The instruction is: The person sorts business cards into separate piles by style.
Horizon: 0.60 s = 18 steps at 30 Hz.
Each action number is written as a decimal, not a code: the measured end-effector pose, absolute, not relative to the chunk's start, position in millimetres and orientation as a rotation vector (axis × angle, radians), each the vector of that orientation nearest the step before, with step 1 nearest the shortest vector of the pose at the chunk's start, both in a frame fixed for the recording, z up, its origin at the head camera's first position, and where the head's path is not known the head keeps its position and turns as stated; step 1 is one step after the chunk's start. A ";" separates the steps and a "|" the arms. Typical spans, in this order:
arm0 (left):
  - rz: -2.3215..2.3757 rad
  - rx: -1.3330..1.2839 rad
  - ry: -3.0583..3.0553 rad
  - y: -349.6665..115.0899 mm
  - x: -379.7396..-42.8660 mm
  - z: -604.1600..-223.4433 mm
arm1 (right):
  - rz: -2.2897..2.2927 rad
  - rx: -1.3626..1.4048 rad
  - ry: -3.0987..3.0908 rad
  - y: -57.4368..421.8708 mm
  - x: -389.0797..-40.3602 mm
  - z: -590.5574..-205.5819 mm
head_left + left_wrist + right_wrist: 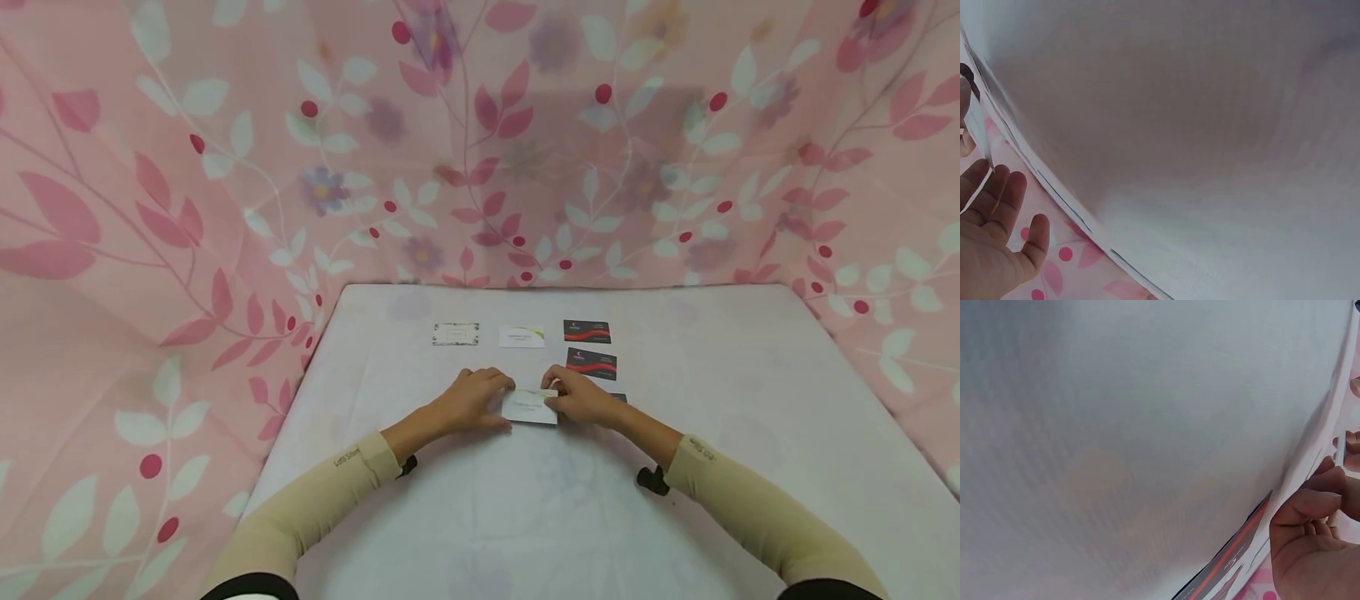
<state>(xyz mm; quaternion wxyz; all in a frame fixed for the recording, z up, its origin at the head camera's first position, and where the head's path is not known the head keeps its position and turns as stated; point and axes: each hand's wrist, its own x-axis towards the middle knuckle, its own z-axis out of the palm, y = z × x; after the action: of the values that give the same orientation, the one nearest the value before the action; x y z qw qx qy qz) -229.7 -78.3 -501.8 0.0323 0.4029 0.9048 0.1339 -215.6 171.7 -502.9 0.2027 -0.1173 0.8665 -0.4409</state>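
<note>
A white business card (529, 407) with a green accent and faint text is held up between the two hands in the middle of the table. My right hand (583, 395) pinches its right side between thumb and bent fingers; the right wrist view shows those fingers (1310, 512) curled in. At the card's left edge is my left hand (474, 402), its thumb near the front corner and fingertips near the back one. The left wrist view shows that hand's fingers (997, 200) fairly straight, tips against the card.
Behind the hands lie a patterned-border card (455, 334), a white and green card (521, 337) and a black and red card (587, 332) in a row. Another black and red card (592, 364) lies nearer. A further dark card (619, 397) is partly hidden by the right hand.
</note>
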 end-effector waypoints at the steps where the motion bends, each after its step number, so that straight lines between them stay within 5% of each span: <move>1: 0.412 1.243 2.794 -78.3 -229.7 -501.7 | -1.266 -0.319 2.391 172.2 -215.8 -503.7; 18: 0.459 1.289 2.852 -84.0 -235.3 -501.6 | -1.151 -0.564 2.672 172.3 -212.0 -500.0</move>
<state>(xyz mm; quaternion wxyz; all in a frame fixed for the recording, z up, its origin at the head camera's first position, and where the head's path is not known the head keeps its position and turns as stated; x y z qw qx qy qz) -235.3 -84.0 -501.6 -0.0107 0.4074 0.9016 0.1451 -212.0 172.3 -500.0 0.0890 -0.1895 0.8981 -0.3868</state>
